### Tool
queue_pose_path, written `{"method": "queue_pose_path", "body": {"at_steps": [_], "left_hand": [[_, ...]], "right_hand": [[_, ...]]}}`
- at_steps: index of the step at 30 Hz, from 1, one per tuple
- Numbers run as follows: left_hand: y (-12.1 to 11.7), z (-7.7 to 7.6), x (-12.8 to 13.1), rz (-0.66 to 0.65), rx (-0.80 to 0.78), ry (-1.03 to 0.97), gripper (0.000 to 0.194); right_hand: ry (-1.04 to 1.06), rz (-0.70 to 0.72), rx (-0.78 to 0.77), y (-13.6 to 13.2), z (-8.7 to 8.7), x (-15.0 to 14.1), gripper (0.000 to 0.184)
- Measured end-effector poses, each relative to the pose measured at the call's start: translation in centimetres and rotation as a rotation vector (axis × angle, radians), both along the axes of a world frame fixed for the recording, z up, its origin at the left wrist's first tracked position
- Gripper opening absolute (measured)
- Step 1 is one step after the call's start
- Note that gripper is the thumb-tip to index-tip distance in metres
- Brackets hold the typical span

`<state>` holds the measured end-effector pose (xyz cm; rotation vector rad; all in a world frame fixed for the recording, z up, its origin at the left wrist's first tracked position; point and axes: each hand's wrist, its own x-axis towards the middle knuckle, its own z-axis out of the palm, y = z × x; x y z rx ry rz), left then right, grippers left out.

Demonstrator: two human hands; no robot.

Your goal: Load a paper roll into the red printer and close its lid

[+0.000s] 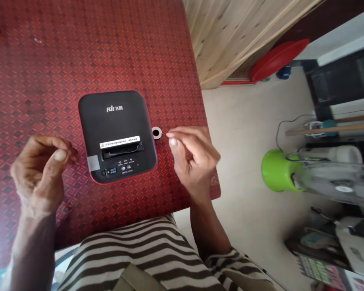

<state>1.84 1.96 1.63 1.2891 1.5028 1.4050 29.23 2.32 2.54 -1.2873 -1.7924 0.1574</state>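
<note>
A black receipt printer (117, 125) with a red rim lies flat on the table, its paper slot and small buttons facing up. A white label strip runs above the slot, and a patch of clear tape sits at its lower left corner. Right beside its right edge is a small white ring with a dark centre (157, 133). My left hand (44, 169) hovers left of the printer, fingers curled and thumb close to the index finger. To the right of the ring, my right hand (195, 155) has its thumb and fingertips drawn together. Neither hand visibly holds anything.
The table (133, 52) has a red patterned cover; its right edge is just beyond my right hand. A wooden panel (224, 32) rises at the back right. On the floor are a green bucket-like container (274, 169), a red basin (279, 58) and a fan (330, 184).
</note>
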Motion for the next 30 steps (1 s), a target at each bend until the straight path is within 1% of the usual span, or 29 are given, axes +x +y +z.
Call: {"method": "queue_pose_path", "body": {"at_steps": [1, 3, 5, 8, 11, 15, 20, 26, 30], "left_hand": [[0.0, -0.1, 0.0, -0.048, -0.056, -0.080, 0.013], [0.0, -0.2, 0.1, -0.127, -0.123, -0.186, 0.018], [-0.3, -0.4, 0.2, -0.160, -0.159, -0.207, 0.020], [-0.7, -0.8, 0.4, -0.178, -0.211, -0.171, 0.021], [-1.1, -0.9, 0.6, -0.190, -0.239, -0.156, 0.024], [-1.5, -0.6, 0.8, -0.195, -0.241, -0.134, 0.024], [-1.7, 0.1, 0.8, -0.185, -0.281, -0.070, 0.022], [-1.9, 0.4, 1.0, -0.146, -0.308, -0.075, 0.021], [-2.0, 0.4, 1.5, -0.121, -0.285, -0.133, 0.019]], "right_hand": [[0.038, -0.033, -0.059, 0.4, -1.0, 0.3, 0.013], [0.125, -0.094, -0.152, 1.2, -3.2, 0.8, 0.023], [0.190, -0.141, -0.215, 1.8, -4.9, 1.0, 0.032], [0.230, -0.166, -0.297, 2.3, -6.1, 1.2, 0.037], [0.231, -0.169, -0.349, 2.6, -6.3, 1.2, 0.040], [0.208, -0.171, -0.348, 2.8, -6.4, 1.0, 0.041], [0.187, -0.166, -0.333, 2.8, -6.5, 0.9, 0.040], [0.150, -0.156, -0.278, 2.7, -6.4, 0.9, 0.038], [0.126, -0.129, -0.196, 2.2, -6.0, 0.6, 0.031]]}}
